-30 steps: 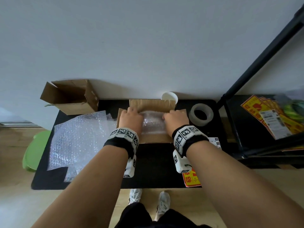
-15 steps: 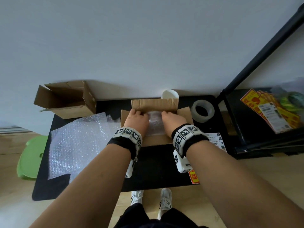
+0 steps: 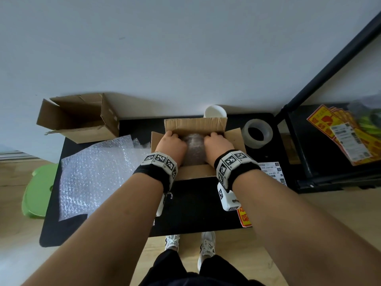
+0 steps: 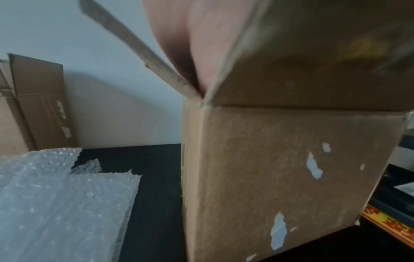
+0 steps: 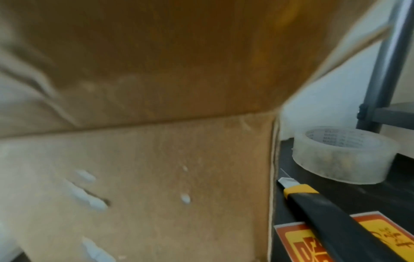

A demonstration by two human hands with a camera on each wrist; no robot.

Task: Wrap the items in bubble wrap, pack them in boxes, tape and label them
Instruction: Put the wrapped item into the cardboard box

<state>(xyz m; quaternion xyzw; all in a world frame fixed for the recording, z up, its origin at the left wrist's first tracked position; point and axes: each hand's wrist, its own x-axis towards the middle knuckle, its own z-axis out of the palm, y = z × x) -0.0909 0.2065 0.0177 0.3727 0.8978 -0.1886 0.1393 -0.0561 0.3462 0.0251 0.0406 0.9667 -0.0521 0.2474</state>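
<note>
An open cardboard box (image 3: 195,172) stands on the black table (image 3: 198,207) with its flaps up. Inside it lies a bubble-wrapped item (image 3: 194,148). My left hand (image 3: 172,143) grips its left side and my right hand (image 3: 216,144) grips its right side. Both reach down into the box, and the fingertips are hidden behind the item and the far flap. The left wrist view shows the palm (image 4: 190,35) passing between two flaps above the box wall (image 4: 291,177). The right wrist view shows mostly the near flap and the box wall (image 5: 156,177).
A loose bubble wrap sheet (image 3: 99,174) lies left of the box, with an empty box (image 3: 82,118) on its side behind it. A white cup (image 3: 215,112) stands behind. On the right are a tape roll (image 3: 257,133), a utility knife (image 5: 325,209), a white label (image 3: 272,172), and a shelf with stickers (image 3: 340,137).
Both hands have gone down and forward with the wrapped item, which now sits deeper inside the box. The side flaps stand more upright around the hands.
</note>
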